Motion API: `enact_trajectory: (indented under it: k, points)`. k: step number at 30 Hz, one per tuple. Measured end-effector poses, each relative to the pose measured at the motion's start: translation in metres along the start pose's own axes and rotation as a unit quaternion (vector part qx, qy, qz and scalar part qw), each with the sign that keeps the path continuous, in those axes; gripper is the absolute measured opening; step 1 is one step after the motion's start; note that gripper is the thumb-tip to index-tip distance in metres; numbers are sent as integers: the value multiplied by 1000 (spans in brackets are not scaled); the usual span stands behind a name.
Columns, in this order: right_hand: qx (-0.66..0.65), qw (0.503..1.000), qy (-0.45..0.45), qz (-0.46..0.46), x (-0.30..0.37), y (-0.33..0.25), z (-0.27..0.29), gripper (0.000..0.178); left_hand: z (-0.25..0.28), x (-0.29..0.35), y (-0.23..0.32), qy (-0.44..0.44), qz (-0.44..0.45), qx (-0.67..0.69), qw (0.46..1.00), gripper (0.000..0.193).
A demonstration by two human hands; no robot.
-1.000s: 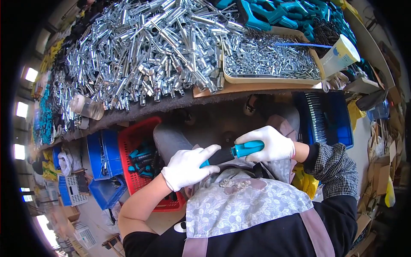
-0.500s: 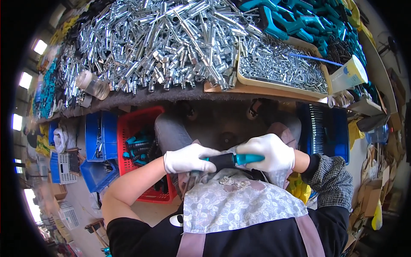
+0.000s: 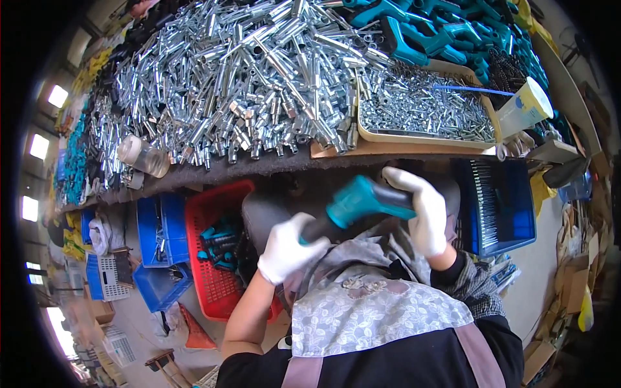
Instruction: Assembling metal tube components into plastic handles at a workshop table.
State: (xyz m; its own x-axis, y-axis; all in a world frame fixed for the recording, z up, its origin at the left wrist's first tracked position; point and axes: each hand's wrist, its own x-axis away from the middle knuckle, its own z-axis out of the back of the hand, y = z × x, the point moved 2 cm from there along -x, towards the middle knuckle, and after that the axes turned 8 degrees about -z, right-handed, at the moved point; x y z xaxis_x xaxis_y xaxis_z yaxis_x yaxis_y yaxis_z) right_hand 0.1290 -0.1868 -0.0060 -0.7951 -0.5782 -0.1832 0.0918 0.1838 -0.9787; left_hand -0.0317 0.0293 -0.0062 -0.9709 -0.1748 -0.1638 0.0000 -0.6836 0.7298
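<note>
A teal-and-black pistol-shaped tool body (image 3: 359, 202) is held slanted above my lap, its teal part in the middle. My left hand (image 3: 291, 249), in a white glove, is closed around its black lower-left end. On the other end, my white-gloved right hand (image 3: 424, 216) is curled around the black-and-teal part, with fingers bent over its top. The palm hides where that end stops. Below the hands lies the grey floral apron (image 3: 381, 310).
Metal tubes and fittings (image 3: 246, 84) heap the bench, beside a tray of small metal parts (image 3: 427, 145) and teal tool bodies (image 3: 446, 35). A paper cup (image 3: 527, 107) and clear jar (image 3: 145, 158) stand near its edge. A red basket (image 3: 210, 284) and blue bins (image 3: 508, 242) flank me.
The tool body has swung from nearly level to slanted, rising away from my lap with its teal part exposed. My right hand has shifted its grip toward the right end; the left hand moved slightly left.
</note>
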Motion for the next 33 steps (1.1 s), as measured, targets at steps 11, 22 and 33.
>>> enact_trajectory:
  k: [11, 22, 33]
  points:
    - [155, 937, -231, 211, -4, -48, -35, 28, -32, 23, -42, 8, 6, -29, 1000, 23]
    - [47, 966, -239, 87, -17, -34, -10, 29, -44, 31, -19, -85, -196, -58, 975, 24]
    - [31, 994, -101, 39, -25, -19, 14, 50, -29, 10, 1, 72, -176, -22, 981, 20]
